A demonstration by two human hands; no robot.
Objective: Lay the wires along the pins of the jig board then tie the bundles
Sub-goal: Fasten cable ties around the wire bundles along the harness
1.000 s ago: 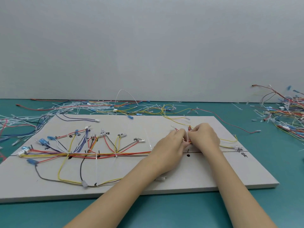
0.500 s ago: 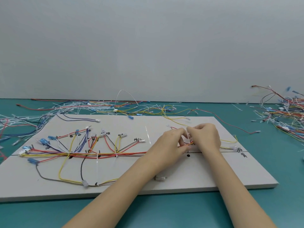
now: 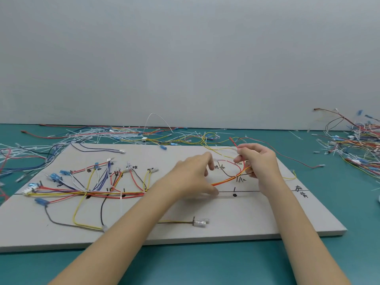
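Arcing red-orange wires (image 3: 228, 179) pinched by right hand (image 3: 259, 163); left hand (image 3: 193, 177) relaxed

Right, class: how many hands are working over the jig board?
2. The left hand is open over the middle of the jig board; the right hand, beside it, pinches the wires. No others seem hidden.

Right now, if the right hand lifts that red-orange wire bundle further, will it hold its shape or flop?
Likely floppy: the red-orange wire bundle already sags in a curve from the right hand toward the left hand. Probably light, since it hangs from a pinch. Its free red end may swing.
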